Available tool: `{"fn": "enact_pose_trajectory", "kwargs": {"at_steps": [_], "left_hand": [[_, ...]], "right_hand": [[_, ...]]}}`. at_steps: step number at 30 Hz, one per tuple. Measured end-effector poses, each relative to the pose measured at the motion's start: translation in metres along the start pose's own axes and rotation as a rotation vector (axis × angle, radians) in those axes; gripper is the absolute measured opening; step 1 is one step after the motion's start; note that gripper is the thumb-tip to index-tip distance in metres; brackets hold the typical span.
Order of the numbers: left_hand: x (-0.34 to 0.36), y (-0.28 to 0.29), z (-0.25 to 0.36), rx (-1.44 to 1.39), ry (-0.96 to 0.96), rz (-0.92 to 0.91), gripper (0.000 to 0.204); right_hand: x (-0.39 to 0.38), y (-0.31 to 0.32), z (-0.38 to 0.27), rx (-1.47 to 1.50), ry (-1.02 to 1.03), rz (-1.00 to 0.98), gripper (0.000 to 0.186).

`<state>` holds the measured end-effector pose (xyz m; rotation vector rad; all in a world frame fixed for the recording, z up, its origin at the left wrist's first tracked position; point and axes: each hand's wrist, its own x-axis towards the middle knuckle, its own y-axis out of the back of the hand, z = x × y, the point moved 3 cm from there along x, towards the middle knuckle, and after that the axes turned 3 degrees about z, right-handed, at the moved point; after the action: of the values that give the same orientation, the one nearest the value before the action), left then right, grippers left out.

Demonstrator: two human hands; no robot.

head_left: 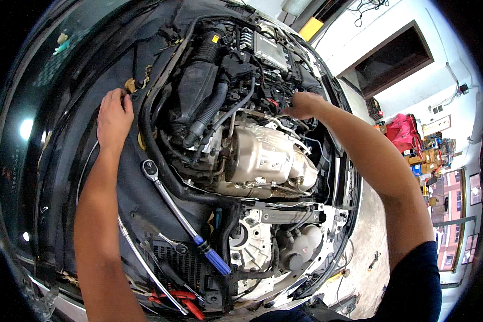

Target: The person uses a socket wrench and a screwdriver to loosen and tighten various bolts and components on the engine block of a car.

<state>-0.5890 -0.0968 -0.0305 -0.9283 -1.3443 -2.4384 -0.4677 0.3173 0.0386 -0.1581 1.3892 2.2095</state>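
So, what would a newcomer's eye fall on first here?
The shiny metal casing near the picture's middle stands out first, with the person's right grip just above it. Next comes the long blue-handled ratchet, lying slantwise to the casing's lower left. A bright pinkish-red bundle draws the eye in the right background.

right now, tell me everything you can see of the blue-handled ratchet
The ratchet has a rounded silver head, a straight, shiny shaft that looks like metal, and a blue grip with a black band. It lies slanted on the dark cover beside the engine, head toward the picture's upper left, grip toward lower right, untouched by hands.
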Motion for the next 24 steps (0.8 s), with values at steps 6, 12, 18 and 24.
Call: {"fn": "enact_pose_trajectory", "kwargs": {"at_steps": [6,12,18,24], "left_hand": [[0.001,0.002,0.002,0.044,-0.082,0.034,0.019],[0.004,-0.004,0.005,0.041,-0.039,0.004,0.022],[-0.001,0.003,-0.005,0.087,-0.045,-0.026,0.020],[0.002,-0.001,0.007,0.031,-0.082,0.001,0.019]], "right_hand": [[-0.015,0.005,-0.009,-0.142,0.177,0.054,0.033],[0.012,-0.003,0.011,0.025,-0.100,-0.024,0.032],[-0.141,0.007,-0.169,0.739,0.612,0.103,0.023],[-0.205,-0.011,-0.261,0.854,0.494,0.266,0.035]]}}
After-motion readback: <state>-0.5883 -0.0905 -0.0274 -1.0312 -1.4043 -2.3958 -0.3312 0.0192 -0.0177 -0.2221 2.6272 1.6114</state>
